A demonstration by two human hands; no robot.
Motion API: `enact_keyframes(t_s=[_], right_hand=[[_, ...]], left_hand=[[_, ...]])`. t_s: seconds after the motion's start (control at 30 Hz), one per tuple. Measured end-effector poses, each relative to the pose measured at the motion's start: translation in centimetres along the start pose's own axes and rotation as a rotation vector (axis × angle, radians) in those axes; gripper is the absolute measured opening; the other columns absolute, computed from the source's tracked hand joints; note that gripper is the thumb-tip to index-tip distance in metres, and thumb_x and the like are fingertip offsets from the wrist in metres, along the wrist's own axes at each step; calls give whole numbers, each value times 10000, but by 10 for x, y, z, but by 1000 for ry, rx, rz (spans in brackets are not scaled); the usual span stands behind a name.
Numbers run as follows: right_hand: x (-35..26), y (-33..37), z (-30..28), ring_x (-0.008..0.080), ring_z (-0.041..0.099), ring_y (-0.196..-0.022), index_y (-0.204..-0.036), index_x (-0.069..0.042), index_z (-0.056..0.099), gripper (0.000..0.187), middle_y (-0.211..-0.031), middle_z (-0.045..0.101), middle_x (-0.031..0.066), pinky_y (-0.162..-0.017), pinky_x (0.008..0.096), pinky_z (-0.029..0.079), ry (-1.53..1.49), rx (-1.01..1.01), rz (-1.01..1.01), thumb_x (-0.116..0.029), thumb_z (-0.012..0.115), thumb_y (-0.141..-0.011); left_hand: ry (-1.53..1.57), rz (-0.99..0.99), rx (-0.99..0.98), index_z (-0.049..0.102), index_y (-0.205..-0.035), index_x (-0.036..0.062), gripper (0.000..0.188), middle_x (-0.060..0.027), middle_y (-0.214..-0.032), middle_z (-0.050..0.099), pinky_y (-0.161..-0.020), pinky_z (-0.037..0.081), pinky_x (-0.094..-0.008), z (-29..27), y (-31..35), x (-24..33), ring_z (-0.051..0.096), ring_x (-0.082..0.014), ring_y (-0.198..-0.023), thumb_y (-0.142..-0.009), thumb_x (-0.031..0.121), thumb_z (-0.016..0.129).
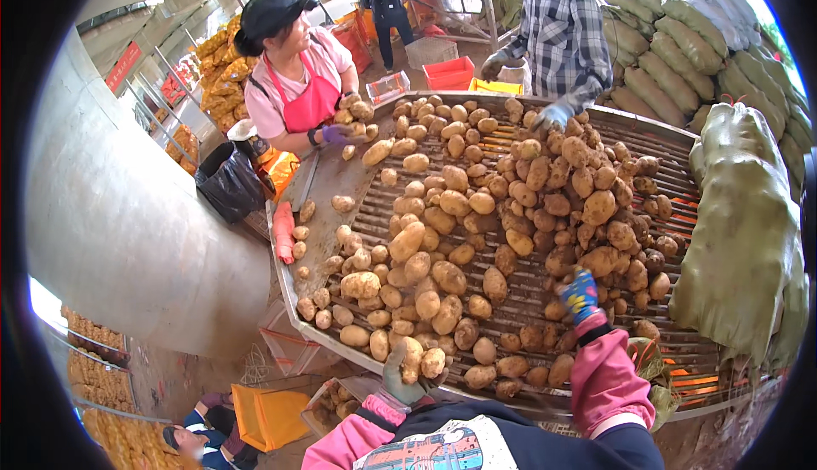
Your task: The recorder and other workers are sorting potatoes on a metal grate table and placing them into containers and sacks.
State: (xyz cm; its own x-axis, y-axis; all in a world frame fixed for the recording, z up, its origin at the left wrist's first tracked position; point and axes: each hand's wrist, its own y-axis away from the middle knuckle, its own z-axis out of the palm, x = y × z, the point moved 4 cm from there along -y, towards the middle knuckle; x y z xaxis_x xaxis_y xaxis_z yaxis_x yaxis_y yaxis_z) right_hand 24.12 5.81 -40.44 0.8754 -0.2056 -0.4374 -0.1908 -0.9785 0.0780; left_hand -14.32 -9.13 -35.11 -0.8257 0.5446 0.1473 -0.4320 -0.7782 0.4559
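**Sorting well under way, most of the heap untouched**

Nearest, the left hand [407, 376] closes its grip on two brown potatoes [421, 359] at the near rim of the round slatted metal surface [672, 359]. The right hand [581, 296] hovers, grip loosely curled and empty, over the heap of loose potatoes [511, 215] beyond, which looks largely unsorted.

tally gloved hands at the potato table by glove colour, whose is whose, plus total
Grey-green glove: 1, the person's left hand, gripping potatoes
Blue patterned glove: 1, the person's right hand, over the pile
Purple glove: 1, the co-worker in the pink apron
Pale blue-grey gloves: 2, the co-worker in the plaid shirt
Total: 5
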Motion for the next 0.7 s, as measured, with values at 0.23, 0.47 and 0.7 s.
enact_keyframes(t_s=[0.23, 0.47, 0.7], right_hand=[[-41, 38, -23, 109, 612, -690, -1006, -53, 619, 272, -803, 622, 6, -605, 231, 515, -1306, -388, 127, -26, 731, -760], [-221, 114, -1, 137, 647, -752, -1030, -82, 604, 320, -881, 652, 30, -618, 251, 528, -1474, -887, 52, -32, 755, -752], [-364, 211, 110, 82, 564, -677, -1076, -93, 606, 340, -835, 599, -14, -550, 227, 458, -1054, -1302, -80, -110, 772, -780]], left_hand=[[197, 127, -270, 529, -1215, -14, 621, -182, -1170, 580, -940, 508, -475, -38, 20, 14, 582, -329, -1102, -904, 521, 576], [237, 300, -232, 540, -1208, 22, 578, -145, -1178, 581, -938, 500, -484, -88, 82, 46, 587, -301, -1079, -904, 512, 575], [398, 709, -41, 506, -679, 67, 447, -126, -857, 535, -885, 532, -448, -188, 228, 87, 536, -265, -909, -946, 425, 532]])
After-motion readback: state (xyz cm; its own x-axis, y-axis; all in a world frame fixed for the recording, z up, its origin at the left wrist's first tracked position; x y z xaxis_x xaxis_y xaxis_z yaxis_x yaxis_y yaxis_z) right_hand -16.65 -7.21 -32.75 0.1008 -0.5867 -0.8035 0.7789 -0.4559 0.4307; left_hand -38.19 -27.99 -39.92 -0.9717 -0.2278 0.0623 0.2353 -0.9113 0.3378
